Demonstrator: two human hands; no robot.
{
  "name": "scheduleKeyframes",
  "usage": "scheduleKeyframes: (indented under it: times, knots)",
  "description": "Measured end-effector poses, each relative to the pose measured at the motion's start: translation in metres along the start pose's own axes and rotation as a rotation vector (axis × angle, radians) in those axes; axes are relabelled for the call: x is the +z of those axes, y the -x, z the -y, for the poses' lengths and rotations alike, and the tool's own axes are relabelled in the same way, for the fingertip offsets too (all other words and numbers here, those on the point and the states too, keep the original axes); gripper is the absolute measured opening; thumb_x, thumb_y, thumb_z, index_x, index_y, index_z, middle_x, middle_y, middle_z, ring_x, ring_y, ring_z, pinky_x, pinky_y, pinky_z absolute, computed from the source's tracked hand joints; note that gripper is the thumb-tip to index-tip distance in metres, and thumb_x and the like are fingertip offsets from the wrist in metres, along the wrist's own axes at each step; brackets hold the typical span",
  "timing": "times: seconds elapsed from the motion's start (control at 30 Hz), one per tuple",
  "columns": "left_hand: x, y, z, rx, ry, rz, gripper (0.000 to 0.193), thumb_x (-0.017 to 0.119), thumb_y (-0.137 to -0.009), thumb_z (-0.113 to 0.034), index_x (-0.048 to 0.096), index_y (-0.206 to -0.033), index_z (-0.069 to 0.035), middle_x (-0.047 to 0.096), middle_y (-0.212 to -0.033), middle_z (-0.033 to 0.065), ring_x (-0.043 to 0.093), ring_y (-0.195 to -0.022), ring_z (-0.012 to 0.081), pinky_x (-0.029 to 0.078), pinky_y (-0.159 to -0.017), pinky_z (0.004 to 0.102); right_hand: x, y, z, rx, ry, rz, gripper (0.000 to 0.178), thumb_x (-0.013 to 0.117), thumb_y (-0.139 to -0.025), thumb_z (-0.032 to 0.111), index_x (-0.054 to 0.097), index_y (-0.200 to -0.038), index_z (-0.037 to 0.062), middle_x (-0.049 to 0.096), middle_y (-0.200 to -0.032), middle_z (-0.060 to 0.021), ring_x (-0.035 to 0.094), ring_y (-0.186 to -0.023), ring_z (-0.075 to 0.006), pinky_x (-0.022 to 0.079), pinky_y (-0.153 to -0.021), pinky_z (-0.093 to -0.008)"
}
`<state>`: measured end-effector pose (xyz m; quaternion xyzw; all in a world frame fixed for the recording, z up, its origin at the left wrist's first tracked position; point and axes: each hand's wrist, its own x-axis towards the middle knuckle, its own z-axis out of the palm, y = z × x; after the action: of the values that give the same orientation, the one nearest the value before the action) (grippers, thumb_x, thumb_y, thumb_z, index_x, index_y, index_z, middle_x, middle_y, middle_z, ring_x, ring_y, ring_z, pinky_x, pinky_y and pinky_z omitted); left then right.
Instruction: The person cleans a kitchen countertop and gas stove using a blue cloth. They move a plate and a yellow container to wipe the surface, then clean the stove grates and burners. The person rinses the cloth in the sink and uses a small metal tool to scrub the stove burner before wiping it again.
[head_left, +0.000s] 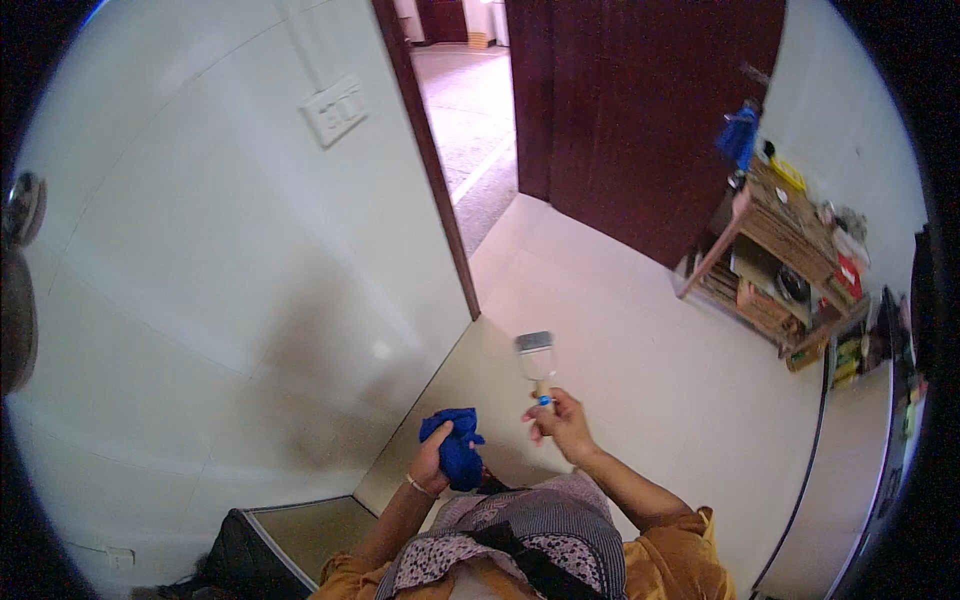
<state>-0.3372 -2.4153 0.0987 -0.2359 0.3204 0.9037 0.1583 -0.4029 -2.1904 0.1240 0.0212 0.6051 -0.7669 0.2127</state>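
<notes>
Head view looks down on a person standing close to a pale wall [200, 300] beside an open dark red door [640, 120]. Right hand [562, 420] is closed around the wooden handle of a flat paintbrush [536, 357], bristles pointing up and away, held out over the light floor [640, 370]. Left hand [432, 462] is clenched on a crumpled blue cloth [455, 445], just in front of the body. A wall switch plate [334, 110] sits high on the wall, and a cluttered wooden shelf [780, 260] stands well apart to the right. Judging from the light grip low on the handle, the brush could slip or tip; if its bristles are loaded, they could drip onto the floor or the person's patterned clothing [520, 545]. The bunched cloth could brush the wall.
</notes>
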Motion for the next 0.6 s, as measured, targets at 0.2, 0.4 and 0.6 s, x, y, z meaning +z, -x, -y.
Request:
scheduleKeyframes:
  times: [0.2, 0.4, 0.6]
  knots:
    - [0.127, -0.033, 0.145, -0.25, -0.126, 0.189, 0.03, 0.052, -0.084, -0.012, 0.053, -0.113, -0.003, 0.061, -0.101, 0.0139, 0.061, -0.087, 0.0251, 0.051, -0.078, 0.0366, -0.199, 0.14, 0.007, -0.073, -0.152, -0.389, 0.018, 0.056, -0.085, 0.01, 0.05, -0.101, 0.0047, 0.053, -0.065, -0.0026, 0.041, -0.041, -0.006, 0.028, -0.034, -0.0209]
    - [0.28, -0.064, 0.343, -0.408, -0.223, 0.366, 0.043, 0.048, -0.077, -0.002, 0.05, -0.12, -0.002, 0.059, -0.109, 0.0115, 0.059, -0.095, 0.0257, 0.049, -0.082, 0.0377, -0.382, 0.301, -0.005, -0.141, -0.29, -0.747, 0.026, 0.045, -0.094, 0.032, 0.053, -0.098, 0.0073, 0.05, -0.056, -0.0026, 0.039, -0.038, -0.0073, 0.026, -0.033, -0.0204]
    - [0.428, -0.083, 0.475, -0.558, -0.403, 0.461, 0.044, 0.052, -0.073, -0.005, 0.052, -0.117, -0.002, 0.06, -0.106, 0.0129, 0.059, -0.098, 0.0255, 0.047, -0.089, 0.0407, -0.546, 0.384, -0.005, -0.235, -0.364, -0.972, 0.026, 0.05, -0.091, 0.03, 0.051, -0.101, 0.0058, 0.06, -0.068, -0.0057, 0.051, -0.049, -0.0092, 0.036, -0.04, -0.022]
